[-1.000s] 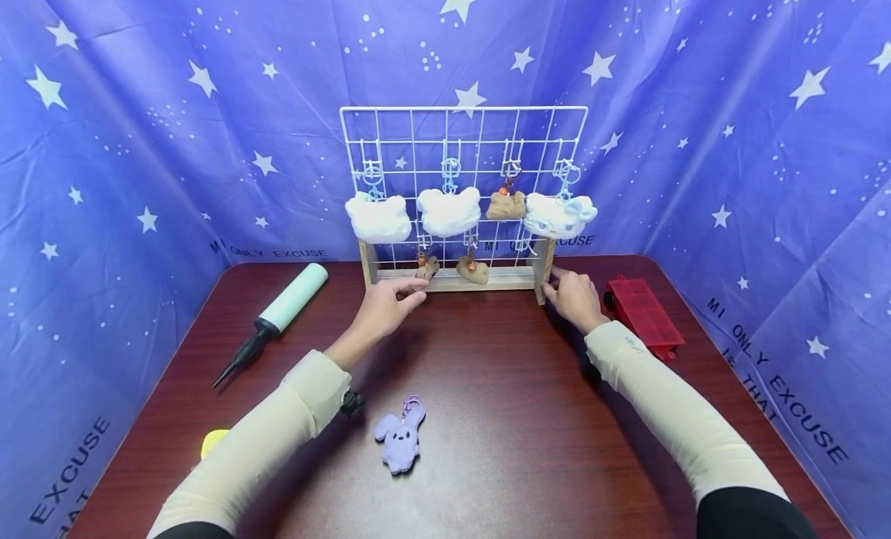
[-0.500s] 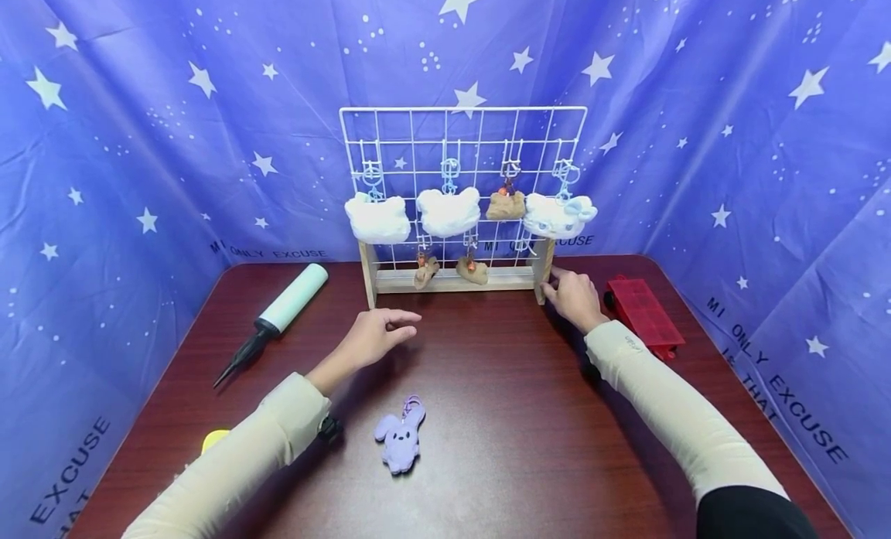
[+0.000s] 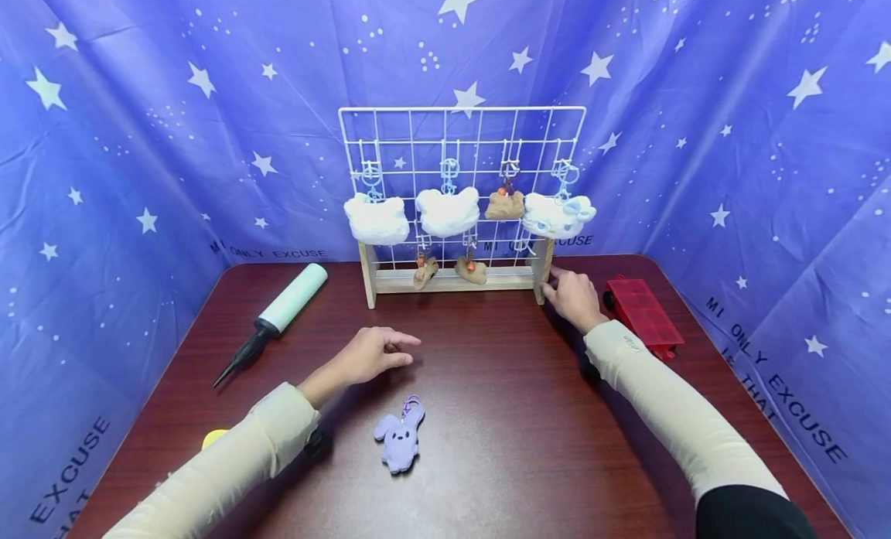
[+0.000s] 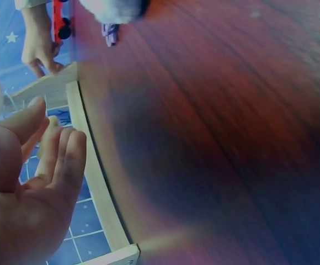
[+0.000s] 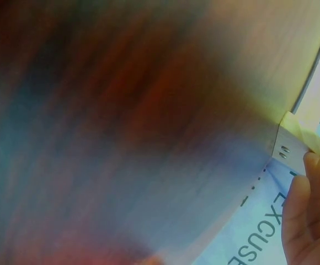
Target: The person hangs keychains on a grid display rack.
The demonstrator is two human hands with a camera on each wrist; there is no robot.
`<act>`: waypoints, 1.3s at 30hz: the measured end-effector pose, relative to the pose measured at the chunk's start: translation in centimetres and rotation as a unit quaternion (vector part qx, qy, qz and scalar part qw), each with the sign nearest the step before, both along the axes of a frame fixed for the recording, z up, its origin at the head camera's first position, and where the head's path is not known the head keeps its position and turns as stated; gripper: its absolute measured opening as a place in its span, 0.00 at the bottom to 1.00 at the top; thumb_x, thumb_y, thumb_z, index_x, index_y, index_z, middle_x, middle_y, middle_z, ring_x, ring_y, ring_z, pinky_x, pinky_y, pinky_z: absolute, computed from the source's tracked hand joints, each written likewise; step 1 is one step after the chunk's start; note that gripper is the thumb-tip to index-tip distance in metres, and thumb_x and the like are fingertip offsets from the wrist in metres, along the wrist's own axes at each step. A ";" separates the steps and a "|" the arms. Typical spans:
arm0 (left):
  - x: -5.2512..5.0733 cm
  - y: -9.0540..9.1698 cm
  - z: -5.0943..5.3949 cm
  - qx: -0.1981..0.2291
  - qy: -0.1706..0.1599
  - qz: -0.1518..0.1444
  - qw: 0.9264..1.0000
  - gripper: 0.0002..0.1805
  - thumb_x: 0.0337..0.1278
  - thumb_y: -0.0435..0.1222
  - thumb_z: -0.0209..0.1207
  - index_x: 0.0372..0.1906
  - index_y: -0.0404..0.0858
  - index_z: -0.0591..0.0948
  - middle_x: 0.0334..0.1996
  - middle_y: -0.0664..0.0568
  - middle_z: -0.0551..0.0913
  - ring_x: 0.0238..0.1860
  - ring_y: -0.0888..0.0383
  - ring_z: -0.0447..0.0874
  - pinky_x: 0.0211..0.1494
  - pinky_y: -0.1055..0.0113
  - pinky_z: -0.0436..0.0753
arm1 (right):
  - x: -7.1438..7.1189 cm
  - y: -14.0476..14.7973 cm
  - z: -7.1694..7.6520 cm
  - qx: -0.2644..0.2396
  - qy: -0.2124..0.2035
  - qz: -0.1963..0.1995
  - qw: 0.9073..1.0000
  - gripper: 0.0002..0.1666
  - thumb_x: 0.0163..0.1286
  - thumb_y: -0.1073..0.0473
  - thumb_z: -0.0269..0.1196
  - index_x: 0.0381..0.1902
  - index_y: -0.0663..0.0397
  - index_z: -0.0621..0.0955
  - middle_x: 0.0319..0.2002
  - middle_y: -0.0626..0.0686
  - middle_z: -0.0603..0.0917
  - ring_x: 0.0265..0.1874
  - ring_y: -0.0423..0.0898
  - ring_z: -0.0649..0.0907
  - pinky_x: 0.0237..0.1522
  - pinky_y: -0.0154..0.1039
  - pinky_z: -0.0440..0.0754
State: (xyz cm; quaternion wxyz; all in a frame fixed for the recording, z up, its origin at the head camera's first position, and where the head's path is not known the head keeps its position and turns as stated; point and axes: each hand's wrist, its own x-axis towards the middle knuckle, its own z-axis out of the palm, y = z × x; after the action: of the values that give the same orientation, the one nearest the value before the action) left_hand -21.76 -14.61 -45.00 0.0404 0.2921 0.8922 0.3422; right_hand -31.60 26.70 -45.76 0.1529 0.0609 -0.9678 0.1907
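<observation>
A white wire grid rack (image 3: 464, 108) on wooden legs stands at the back of the table. White plush cat-head keychains (image 3: 448, 213) and brown plush keychains (image 3: 504, 206) hang from its hooks. My right hand (image 3: 575, 299) holds the rack's right wooden leg (image 3: 545, 267) between thumb and fingers. Over the table in front of the rack, my left hand (image 3: 372, 355) has loosely extended fingers and nothing in them. A purple plush keychain (image 3: 400, 446) with long ears lies on the table nearer to me, just below that hand.
A mint-green hand pump (image 3: 291, 301) with a black nozzle lies at the left. At the right is a red compartment box (image 3: 643, 311). Part of a yellow object (image 3: 213, 438) shows beside my left sleeve. A blue star-patterned curtain (image 3: 264, 98) surrounds the table (image 3: 501, 415).
My left hand has drawn back from the lower brown keychains toward me and slightly left. The right hand stays at the rack's leg.
</observation>
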 end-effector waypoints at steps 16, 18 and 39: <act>1.4 -0.9 -0.8 -0.041 0.006 -0.132 0.990 0.16 0.56 0.32 0.71 0.51 0.40 0.89 0.38 0.50 0.89 0.37 0.66 0.85 0.42 0.73 0.84 | 0.1 0.0 0.0 -0.003 0.002 -0.002 1.000 0.18 0.69 0.52 0.65 0.55 0.50 0.85 0.35 0.57 0.92 0.42 0.67 0.88 0.41 0.64 0.82; 1.5 -0.7 -1.0 -0.051 -0.001 -0.146 0.988 0.17 0.55 0.32 0.71 0.52 0.41 0.89 0.38 0.51 0.89 0.37 0.67 0.85 0.42 0.74 0.84 | 0.1 0.0 0.0 -0.003 0.004 -0.001 1.000 0.18 0.69 0.52 0.65 0.54 0.50 0.85 0.35 0.57 0.92 0.41 0.66 0.88 0.41 0.64 0.82; 1.6 -0.1 -1.4 -0.119 0.038 -0.225 0.966 0.14 0.55 0.39 0.71 0.49 0.47 0.90 0.36 0.58 0.86 0.38 0.69 0.79 0.41 0.79 0.78 | -0.1 0.0 0.1 0.018 0.005 0.001 1.000 0.18 0.69 0.52 0.65 0.54 0.49 0.85 0.35 0.59 0.91 0.39 0.68 0.87 0.40 0.64 0.81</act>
State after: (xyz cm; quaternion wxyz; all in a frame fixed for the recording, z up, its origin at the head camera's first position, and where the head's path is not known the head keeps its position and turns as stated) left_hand -20.16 -14.72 -46.43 0.1171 0.4911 0.8386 0.2046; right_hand -31.70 26.69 -45.71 0.1562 0.0656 -0.9701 0.1736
